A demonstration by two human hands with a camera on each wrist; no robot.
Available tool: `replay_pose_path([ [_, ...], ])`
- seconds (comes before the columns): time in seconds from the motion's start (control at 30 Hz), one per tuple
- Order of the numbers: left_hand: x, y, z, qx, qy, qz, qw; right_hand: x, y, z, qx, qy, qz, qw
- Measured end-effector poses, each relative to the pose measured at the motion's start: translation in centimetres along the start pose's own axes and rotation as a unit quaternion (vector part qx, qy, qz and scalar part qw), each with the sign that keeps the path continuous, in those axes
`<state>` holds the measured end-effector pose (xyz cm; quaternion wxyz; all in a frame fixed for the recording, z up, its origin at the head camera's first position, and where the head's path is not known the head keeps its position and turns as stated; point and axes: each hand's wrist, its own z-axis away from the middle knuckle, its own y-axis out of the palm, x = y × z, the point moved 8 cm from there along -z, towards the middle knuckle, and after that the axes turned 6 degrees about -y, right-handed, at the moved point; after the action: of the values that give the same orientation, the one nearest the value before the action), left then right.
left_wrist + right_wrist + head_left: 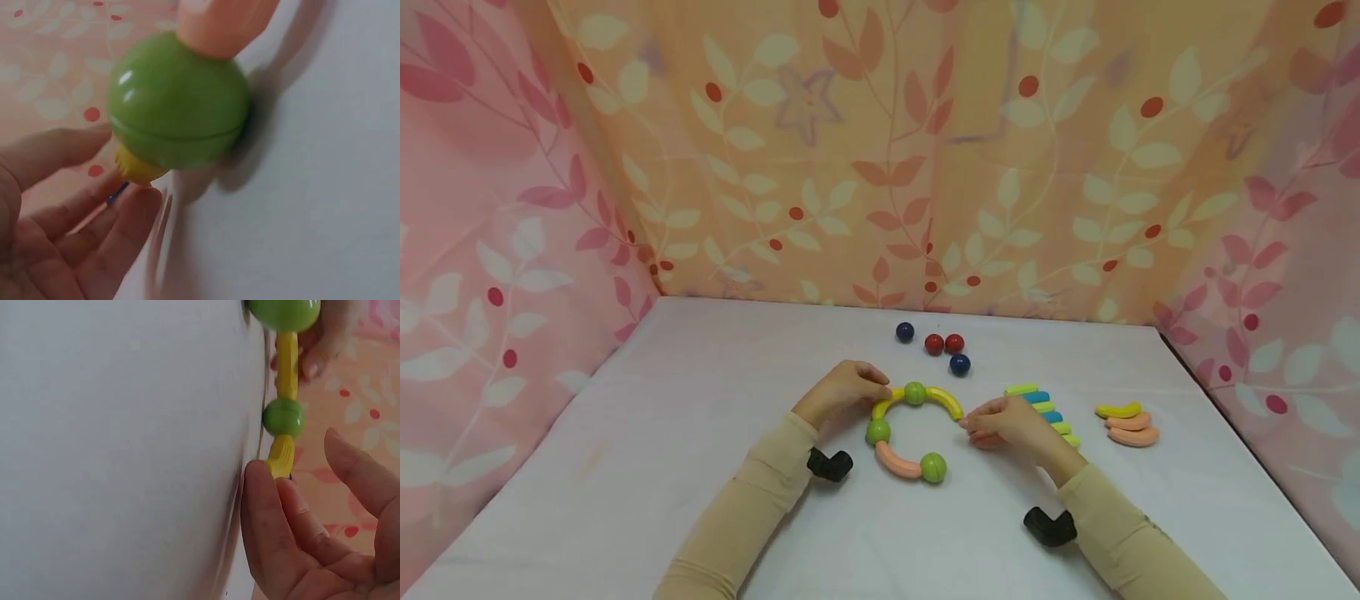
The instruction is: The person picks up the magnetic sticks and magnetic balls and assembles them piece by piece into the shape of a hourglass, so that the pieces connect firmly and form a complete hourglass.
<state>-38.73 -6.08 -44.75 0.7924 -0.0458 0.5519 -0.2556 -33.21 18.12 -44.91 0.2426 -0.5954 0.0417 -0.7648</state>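
On the white table lies an open ring of curved sticks and green balls. Thumb and fingers of my left hand [847, 390] pinch the upper-left yellow curved stick [882, 407]. That stick joins the top green ball [914, 393] and the left green ball [877, 431]. A salmon curved stick [898, 462] runs from the left ball to the lower green ball [933, 467]. At the free end of the right yellow curved stick [946, 401] are the fingertips of my right hand [1011, 425]; in the right wrist view its thumb [353, 462] stands apart from them.
Two red balls [934, 344] and two dark blue balls [960, 364] lie beyond the ring. Green and blue short sticks [1033, 397] are lined up behind my right hand. Farther right lie a yellow curved stick [1118, 410] and two salmon ones [1133, 437].
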Motion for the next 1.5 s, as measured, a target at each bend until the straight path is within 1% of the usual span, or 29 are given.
replay_pose_path([
  [0.07,-0.8,-0.1,-0.5,0.008,0.011,-0.032,0.9994,0.1,1.2,0.9,0.012,-0.001,0.009,1.000],
  [0.13,-1.6,0.3,-1.2,0.028,0.028,-0.066,0.9971,0.3,2.4,1.5,0.026,-0.006,0.021,0.999],
  [0.23,-2.6,1.4,-1.9,0.064,0.050,-0.118,0.9897,0.9,3.9,2.0,0.038,-0.018,0.036,0.998],
  [0.3,-2.9,2.1,-2.2,0.079,0.061,-0.145,0.9844,1.2,4.4,2.3,0.040,-0.026,0.047,0.998],
  [0.37,-2.9,2.5,-2.4,0.083,0.063,-0.159,0.9818,1.4,4.7,2.4,0.042,-0.029,0.055,0.997],
  [0.43,-2.8,2.5,-2.5,0.074,0.066,-0.168,0.9808,1.5,4.6,2.5,0.039,-0.027,0.063,0.997],
  [0.5,-2.4,2.1,-2.3,0.060,0.063,-0.168,0.9819,1.4,4.1,2.5,0.030,-0.021,0.075,0.996],
  [0.6,-1.6,1.1,-1.6,0.047,0.049,-0.149,0.9865,1.4,3.0,2.4,0.007,-0.015,0.091,0.996],
  [0.67,-1.1,0.5,-0.8,0.047,0.033,-0.128,0.9901,1.4,2.1,2.2,-0.008,-0.019,0.091,0.996],
  [0.8,-0.6,-0.1,0.1,0.046,0.005,-0.107,0.9932,1.6,0.8,1.9,-0.034,-0.030,0.080,0.996],
  [0.9,-0.8,0.1,0.0,0.036,0.005,-0.100,0.9943,1.5,0.6,1.7,-0.039,-0.024,0.092,0.995],
  [1.0,-1.1,0.5,-0.5,0.025,0.016,-0.091,0.9954,1.4,1.1,1.5,-0.028,-0.014,0.115,0.993],
  [1.07,-1.2,0.9,-0.8,0.019,0.023,-0.093,0.9952,1.4,1.4,1.1,-0.026,-0.013,0.126,0.992],
  [1.23,-1.0,1.1,-1.1,0.002,0.013,-0.100,0.9949,1.7,1.3,0.1,-0.045,-0.022,0.121,0.991],
  [1.33,-0.7,1.0,-0.9,0.001,0.004,-0.101,0.9949,1.9,1.1,-0.5,-0.050,-0.023,0.119,0.991],
  [1.5,-0.7,1.2,-0.6,0.010,0.011,-0.103,0.9946,2.4,1.1,-1.3,-0.044,-0.027,0.133,0.990],
])
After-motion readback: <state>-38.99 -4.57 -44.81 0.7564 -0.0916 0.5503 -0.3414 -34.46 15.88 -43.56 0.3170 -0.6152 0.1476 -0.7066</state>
